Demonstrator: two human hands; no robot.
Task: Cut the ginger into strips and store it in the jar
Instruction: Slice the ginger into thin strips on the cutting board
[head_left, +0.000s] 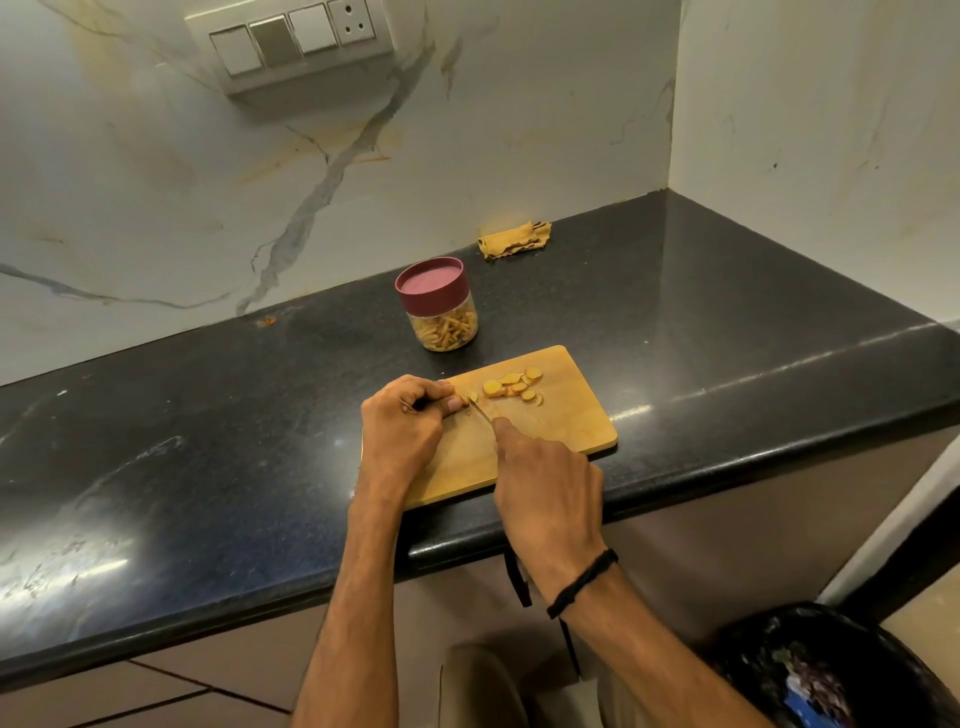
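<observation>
Ginger (472, 397), one small piece of it, sits pinned under the curled fingertips of the left hand (402, 426), near the far left corner of the cutting board (571, 415). The right hand (545, 493) is wrapped round a knife (480, 411). Its handle is hidden in the fist, its forefinger lies along the back of the blade, and the thin blade runs away from that hand and slightly left, meeting the piece just beside the left fingertips. So the coming cut turns on this: the piece lies straight ahead of the knife hand and hard against the holding hand, with little room between edge and fingers. The piece is too small to tell its long axis.

Just to the right of it, nearer the board's far edge, cut slices (511, 387) lie in a loose overlapping cluster, seemingly not yet made into strips. The board sits at the front edge of the dark worktop (208, 441).

Beyond the board's far edge, straight ahead of the left hand, stands the jar (447, 327), already partly filled with strips and with its maroon lid (428, 286) on; that lid likely has to come off before more goes in. A folded yellow cloth (514, 240) lies against the back wall.
</observation>
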